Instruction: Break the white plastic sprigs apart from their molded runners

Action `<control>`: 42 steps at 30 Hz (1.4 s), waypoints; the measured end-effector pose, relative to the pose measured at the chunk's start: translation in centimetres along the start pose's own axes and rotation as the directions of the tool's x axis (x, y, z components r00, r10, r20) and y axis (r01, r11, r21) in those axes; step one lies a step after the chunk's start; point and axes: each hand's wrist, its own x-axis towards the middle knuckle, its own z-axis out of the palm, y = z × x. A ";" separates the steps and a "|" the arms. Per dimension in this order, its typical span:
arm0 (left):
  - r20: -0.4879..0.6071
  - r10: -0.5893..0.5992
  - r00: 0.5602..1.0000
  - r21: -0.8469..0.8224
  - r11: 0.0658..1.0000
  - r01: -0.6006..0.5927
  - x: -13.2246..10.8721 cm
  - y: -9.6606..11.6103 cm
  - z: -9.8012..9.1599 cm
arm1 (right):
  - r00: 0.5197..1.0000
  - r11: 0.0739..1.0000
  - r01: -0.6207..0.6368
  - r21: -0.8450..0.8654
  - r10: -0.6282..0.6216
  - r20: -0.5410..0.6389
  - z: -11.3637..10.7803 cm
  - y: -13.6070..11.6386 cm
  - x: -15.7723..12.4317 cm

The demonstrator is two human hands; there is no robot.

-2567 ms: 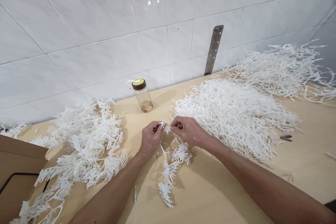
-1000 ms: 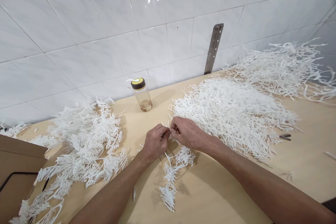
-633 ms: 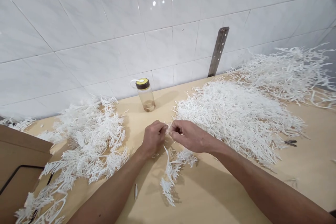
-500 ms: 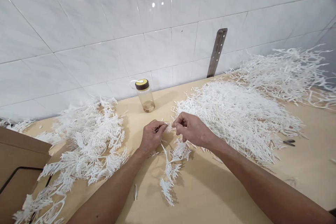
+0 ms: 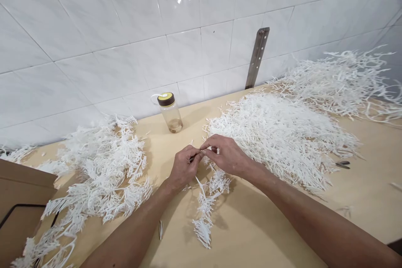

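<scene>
My left hand [image 5: 185, 165] is closed in a pinch on a white branching plastic stem [image 5: 205, 205]. The stem's feathery sprigs hang below my fingers, over the tabletop. My right hand [image 5: 226, 155] is pinched too, its thumb and forefinger meeting my left fingertips. Whatever lies between the right fingertips is too small and covered to make out. Close by on the right spreads a large heap of loose white sprigs [image 5: 276, 138]. A tangle of white branched stems with sprigs [image 5: 103, 167] lies on the left.
A clear bottle with a yellow and dark lid [image 5: 171, 117] stands behind my hands. Thin white stems [image 5: 339, 83] are piled at the back right. Small dark snips [image 5: 343, 164] rest right of the heap. A cardboard box [image 5: 25, 192] sits at the left edge, and a metal bracket [image 5: 257, 58] leans against the tiled wall.
My right hand has moved left, and its fingertips now meet those of my left hand. The view has shifted slightly, while the stem still hangs from my left hand.
</scene>
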 end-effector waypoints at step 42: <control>-0.129 -0.428 0.894 -0.401 0.847 0.348 0.2 0.1 0.7 | 0.910 0.855 -0.415 0.310 0.394 0.129 -0.5 -0.4 0.3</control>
